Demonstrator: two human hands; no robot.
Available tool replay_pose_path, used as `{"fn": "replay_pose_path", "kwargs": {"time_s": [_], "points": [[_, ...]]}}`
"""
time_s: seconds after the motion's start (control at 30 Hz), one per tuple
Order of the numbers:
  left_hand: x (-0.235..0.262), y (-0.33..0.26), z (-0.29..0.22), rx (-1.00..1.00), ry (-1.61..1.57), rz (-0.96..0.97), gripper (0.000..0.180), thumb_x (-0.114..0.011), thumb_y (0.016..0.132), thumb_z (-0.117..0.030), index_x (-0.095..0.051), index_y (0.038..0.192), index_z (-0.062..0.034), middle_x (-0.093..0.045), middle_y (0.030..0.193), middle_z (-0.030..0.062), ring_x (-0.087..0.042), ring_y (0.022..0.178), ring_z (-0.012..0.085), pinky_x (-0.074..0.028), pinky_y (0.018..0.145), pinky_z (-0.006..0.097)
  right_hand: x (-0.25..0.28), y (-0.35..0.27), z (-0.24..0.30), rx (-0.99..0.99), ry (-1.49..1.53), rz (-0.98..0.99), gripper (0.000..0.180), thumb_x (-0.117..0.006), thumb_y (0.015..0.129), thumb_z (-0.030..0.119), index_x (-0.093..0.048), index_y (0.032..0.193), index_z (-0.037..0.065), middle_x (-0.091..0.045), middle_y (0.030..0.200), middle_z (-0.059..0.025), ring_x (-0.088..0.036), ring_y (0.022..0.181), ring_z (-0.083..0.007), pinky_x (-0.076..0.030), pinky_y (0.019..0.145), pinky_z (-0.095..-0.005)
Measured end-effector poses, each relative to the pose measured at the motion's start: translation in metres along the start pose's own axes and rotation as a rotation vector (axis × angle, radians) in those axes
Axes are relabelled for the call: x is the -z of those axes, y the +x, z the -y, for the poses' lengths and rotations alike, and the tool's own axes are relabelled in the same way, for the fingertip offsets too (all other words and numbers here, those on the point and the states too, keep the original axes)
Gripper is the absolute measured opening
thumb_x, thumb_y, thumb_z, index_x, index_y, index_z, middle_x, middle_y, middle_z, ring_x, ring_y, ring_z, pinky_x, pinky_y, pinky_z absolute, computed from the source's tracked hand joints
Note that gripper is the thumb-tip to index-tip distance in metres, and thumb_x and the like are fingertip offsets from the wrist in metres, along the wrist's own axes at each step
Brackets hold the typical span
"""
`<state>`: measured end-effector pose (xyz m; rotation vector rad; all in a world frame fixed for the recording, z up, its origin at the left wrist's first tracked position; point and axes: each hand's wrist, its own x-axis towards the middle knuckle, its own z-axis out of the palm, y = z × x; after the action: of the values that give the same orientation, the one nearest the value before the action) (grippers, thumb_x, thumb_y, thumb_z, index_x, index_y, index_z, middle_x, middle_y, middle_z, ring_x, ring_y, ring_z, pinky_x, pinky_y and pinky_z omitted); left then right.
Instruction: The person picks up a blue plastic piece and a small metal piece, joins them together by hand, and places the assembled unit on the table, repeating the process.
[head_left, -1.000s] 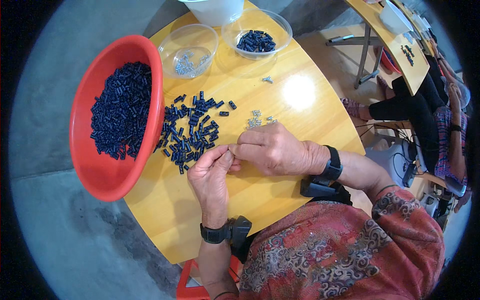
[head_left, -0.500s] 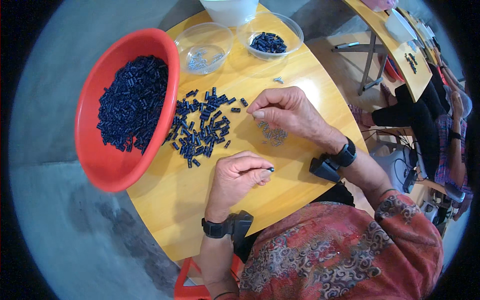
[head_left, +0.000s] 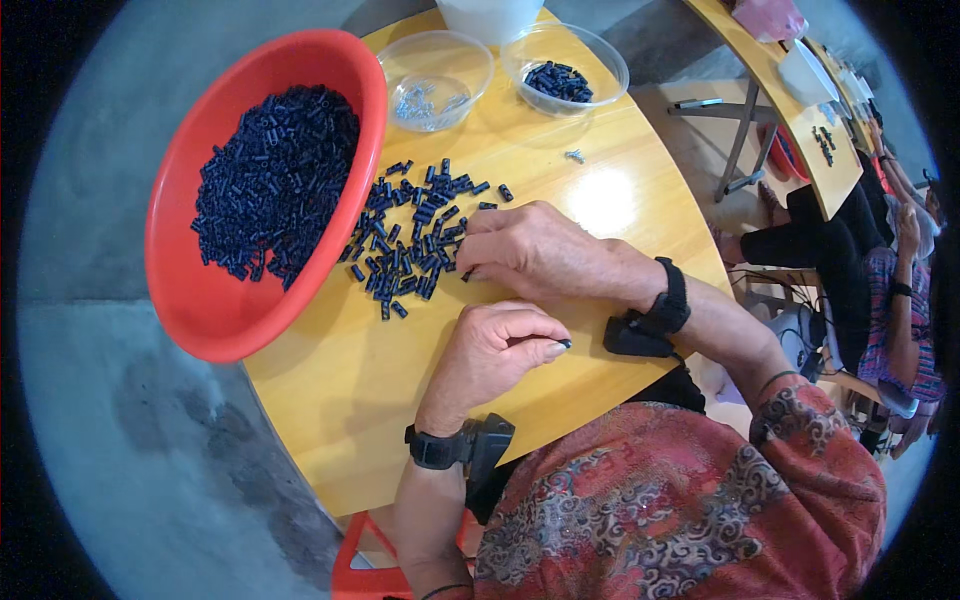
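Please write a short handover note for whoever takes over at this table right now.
Left hand: curled shut on a small dark piece pinched at its fingertips.
Right hand: fingers down at the edge of the loose pile of dark blue pieces on the yellow table.
Red basin: still heaped with the same pieces.
Two clear bowls at the far edge: one holds small metal bits, the other a few dark pieces.
Most pieces remain unhandled.

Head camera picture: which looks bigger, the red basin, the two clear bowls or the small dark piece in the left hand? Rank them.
1. red basin, by far the largest.
2. The two clear bowls, one with metal bits and one with dark pieces, look alike; no ranking between them.
3. small dark piece at the left hand fingertips, tiniest.
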<state>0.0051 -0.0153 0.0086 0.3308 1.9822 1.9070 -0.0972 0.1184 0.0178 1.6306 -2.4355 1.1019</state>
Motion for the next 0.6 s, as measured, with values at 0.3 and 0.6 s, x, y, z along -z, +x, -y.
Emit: {"fn": "replay_pose_path", "kwargs": {"time_s": [0.3,0.6], "points": [[0.001,-0.002,-0.003,0.01,0.008,0.003,0.01,-0.066,0.076,0.006,-0.069,0.084,0.0026,-0.066,0.077,0.0046,-0.061,0.066,0.0098,-0.049,0.06,0.022,-0.001,0.001,-0.001,-0.012,-0.168,0.149,0.01,-0.062,0.072,0.013,-0.058,0.076,0.005,-0.058,0.077,-0.0106,-0.062,0.065,-0.0317,-0.051,0.055,-0.0401],[0.013,-0.005,0.003,0.019,-0.324,-0.457,0.018,-0.065,0.086,-0.006,-0.065,0.1,0.0038,-0.067,0.084,0.0093,-0.064,0.07,0.0139,-0.053,0.063,0.025,0.028,-0.018,-0.002,-0.578,0.937,-0.239,0.015,-0.064,0.087,0.008,-0.067,0.101,0.005,-0.065,0.08,0.0001,-0.056,0.067,-0.0037,-0.047,0.057,-0.0209]]}}
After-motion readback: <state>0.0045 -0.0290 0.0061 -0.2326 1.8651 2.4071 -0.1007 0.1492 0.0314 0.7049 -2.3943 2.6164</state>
